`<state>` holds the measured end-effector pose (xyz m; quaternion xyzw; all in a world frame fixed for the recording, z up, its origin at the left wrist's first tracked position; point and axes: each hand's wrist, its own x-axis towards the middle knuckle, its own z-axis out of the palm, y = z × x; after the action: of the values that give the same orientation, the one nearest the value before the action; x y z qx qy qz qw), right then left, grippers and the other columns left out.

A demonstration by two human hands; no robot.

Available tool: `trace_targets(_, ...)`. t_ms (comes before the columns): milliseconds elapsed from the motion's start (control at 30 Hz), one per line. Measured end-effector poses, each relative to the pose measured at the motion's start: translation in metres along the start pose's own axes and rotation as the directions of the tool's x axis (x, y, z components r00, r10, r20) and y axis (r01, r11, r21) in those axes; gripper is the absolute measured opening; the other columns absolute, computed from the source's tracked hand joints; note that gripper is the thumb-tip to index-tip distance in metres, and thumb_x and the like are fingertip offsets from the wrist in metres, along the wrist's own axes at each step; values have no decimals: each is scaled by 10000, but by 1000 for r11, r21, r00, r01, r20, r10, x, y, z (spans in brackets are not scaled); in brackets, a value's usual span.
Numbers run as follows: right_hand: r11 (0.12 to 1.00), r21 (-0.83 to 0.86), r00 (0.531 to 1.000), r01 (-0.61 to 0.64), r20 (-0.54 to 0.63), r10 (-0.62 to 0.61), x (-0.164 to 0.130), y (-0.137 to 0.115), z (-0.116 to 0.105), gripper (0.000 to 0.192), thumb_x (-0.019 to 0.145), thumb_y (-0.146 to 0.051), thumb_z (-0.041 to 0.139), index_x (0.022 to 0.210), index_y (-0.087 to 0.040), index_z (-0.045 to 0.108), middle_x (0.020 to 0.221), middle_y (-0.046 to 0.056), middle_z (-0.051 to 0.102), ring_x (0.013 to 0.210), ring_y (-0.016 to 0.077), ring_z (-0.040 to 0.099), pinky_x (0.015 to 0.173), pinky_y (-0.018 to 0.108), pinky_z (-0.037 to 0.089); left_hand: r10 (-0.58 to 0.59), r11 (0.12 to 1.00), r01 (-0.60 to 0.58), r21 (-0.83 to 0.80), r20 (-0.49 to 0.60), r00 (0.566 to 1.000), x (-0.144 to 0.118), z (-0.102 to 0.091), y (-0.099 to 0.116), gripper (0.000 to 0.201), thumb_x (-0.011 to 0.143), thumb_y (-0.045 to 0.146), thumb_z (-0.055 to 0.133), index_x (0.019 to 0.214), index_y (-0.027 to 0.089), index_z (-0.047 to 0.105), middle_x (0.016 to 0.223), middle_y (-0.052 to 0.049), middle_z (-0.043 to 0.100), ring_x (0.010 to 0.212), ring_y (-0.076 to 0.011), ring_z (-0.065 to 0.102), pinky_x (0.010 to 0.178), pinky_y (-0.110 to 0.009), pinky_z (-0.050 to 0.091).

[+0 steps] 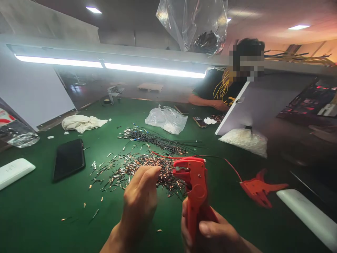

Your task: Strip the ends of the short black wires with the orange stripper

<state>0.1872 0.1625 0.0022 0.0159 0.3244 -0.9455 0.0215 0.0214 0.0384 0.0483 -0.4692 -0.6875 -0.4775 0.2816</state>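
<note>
My right hand (219, 230) grips the handles of a red wire stripper (197, 189), held upright with its jaws toward the left. Just left of those jaws is my left hand (140, 193), its fingers pressed together. Whatever those fingers hold, if anything, is hidden or too small to see. Behind both hands spreads a pile of short cut wire pieces (165, 175) with coppery ends. Farther back lies a bundle of thin black wires (155, 138), a few with blue bits.
Another red hand tool (256, 189) lies right, near a white bar (308, 214). A black phone (68, 160), white cloth (83, 123) and clear plastic bag (166, 119) rest on the green table (34, 218). Across it, a person (210, 88) sits beside a panel (237, 105).
</note>
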Motion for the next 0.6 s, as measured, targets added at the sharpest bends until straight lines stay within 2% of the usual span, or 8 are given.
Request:
trace_targets(100, 998, 50, 999, 33, -24, -32, -1, -2, 5, 319, 798, -284, 682, 1087, -172, 609, 790, 37, 675, 667, 156, 625, 629, 287, 476, -5, 1000, 5, 23, 11, 1000, -1, 1, 4, 136, 942, 84, 549, 1016, 160, 633, 765, 6, 690, 628, -83, 650, 644, -185, 542)
trace_targets(200, 997, 45, 997, 63, -36, -61, 1, -2, 6, 302, 803, -280, 649, 1081, -174, 598, 805, 40, 676, 672, 177, 638, 631, 322, 501, 41, 997, -41, 72, -2, 999, -2, 2, 10, 62, 929, 115, 601, 957, 158, 635, 728, 11, 711, 605, -90, 668, 603, -182, 535)
trace_targets(300, 995, -12, 992, 101, -69, -102, 4, -2, 5, 301, 803, -257, 630, 1087, -168, 584, 808, 46, 680, 689, 193, 652, 647, 348, 517, 95, 989, -98, 111, 26, 995, -4, 3, 15, 49, 933, 118, 600, 910, 154, 624, 692, 13, 710, 578, -93, 663, 556, -188, 509)
trace_targets(433, 986, -95, 982, 136, -117, -146, 5, 0, 3, 337, 747, -213, 603, 1079, -156, 579, 797, 56, 696, 664, 203, 660, 622, 343, 516, 112, 986, -121, 117, 85, 990, -6, 8, 18, 82, 932, 81, 571, 903, 141, 620, 637, 23, 662, 541, -89, 609, 547, -203, 482)
trace_targets(533, 978, -159, 979, 134, -133, -156, 4, 1, 5, 412, 668, -182, 545, 1079, -168, 573, 775, 58, 699, 669, 226, 657, 634, 371, 515, 140, 985, -150, 83, 123, 983, -9, 9, 23, 95, 916, 51, 566, 941, 121, 626, 624, 20, 631, 524, -100, 560, 527, -224, 462)
trace_targets(600, 960, -248, 967, 129, -183, -177, 3, -1, 7, 421, 641, -155, 521, 1055, -194, 584, 802, 55, 693, 754, 248, 656, 716, 411, 517, 132, 991, -134, 4, 129, 983, -11, 9, 29, 124, 900, 34, 575, 973, 121, 625, 659, 6, 652, 541, -110, 553, 523, -233, 463)
